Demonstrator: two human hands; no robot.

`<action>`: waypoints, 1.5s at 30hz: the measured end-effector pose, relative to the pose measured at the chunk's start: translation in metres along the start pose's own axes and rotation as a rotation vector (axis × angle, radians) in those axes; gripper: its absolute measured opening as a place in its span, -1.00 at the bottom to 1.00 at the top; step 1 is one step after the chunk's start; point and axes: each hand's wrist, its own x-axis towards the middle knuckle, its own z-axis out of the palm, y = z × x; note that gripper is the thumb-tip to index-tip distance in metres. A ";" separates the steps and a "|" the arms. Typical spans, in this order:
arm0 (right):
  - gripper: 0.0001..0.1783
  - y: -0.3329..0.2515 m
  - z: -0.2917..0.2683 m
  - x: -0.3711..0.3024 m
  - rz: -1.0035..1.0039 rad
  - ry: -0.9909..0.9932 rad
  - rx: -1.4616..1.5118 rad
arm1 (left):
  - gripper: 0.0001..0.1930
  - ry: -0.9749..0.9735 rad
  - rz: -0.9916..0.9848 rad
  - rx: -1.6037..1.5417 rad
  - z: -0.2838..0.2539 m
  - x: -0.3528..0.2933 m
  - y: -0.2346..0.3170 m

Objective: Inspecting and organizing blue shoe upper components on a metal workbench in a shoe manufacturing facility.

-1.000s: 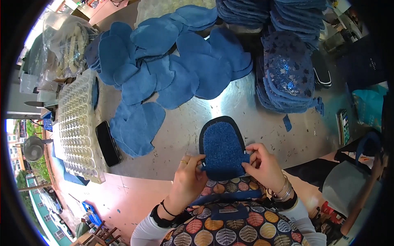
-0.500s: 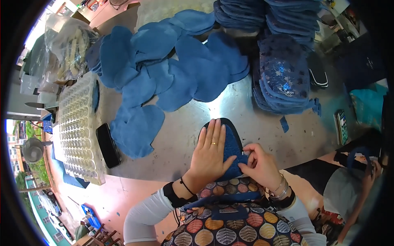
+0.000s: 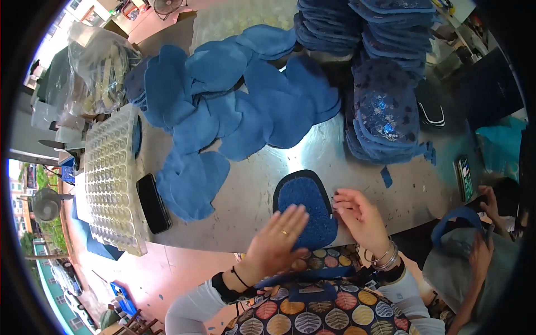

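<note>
Nearest, the left hand [image 3: 278,239] lies slantwise over the lower-left part of a round-topped blue pile-fabric panel [image 3: 304,195] with a black border. Its fingers are straight and close together, palm down, gripping nothing; half a second ago they reached up to the panel's top, so the hand has drawn back toward the wearer and bared the upper pile. The panel is on the metal table [image 3: 251,195], its lower end at the near edge.

The right hand [image 3: 357,215] has loosened from its pinch on the panel's right side. Its fingers are now half-curled beside the small white tag [image 3: 331,215]; whether a fingertip touches the fabric I cannot tell. Judging by this, the panel is no longer firmly held, and the left hand's contact looks more like smoothing than gripping.

Toward the table's left edge are a black smartphone [image 3: 153,204] and a clear plastic cavity tray [image 3: 114,178]. Near the right edge lies another phone [image 3: 464,177], its screen lit. Farther in, loose blue fabric cutouts [image 3: 192,181] overlap left of centre, and a pile of foil-patterned blue panels [image 3: 385,106] stands right of centre. Taller blue stacks [image 3: 326,28] rise toward the far edge.
</note>
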 end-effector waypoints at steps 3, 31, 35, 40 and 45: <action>-0.62 -0.010 0.004 0.002 0.010 -0.018 -0.051 | -0.10 0.094 -0.075 0.129 -0.011 0.007 -0.006; -0.86 -0.035 0.035 0.071 -0.322 -0.103 -0.763 | 0.04 0.330 -0.167 -0.297 -0.021 0.051 -0.022; -0.81 -0.029 0.034 0.074 -0.162 -0.098 -0.608 | 0.03 0.390 -0.131 -0.287 -0.019 0.052 -0.021; -0.81 -0.017 0.038 0.071 -0.274 -0.054 -0.731 | 0.03 0.420 -0.102 -0.296 -0.019 0.056 -0.014; -0.83 -0.011 0.049 0.069 -0.281 -0.019 -0.715 | -0.01 0.391 -0.094 -0.262 -0.030 0.049 -0.011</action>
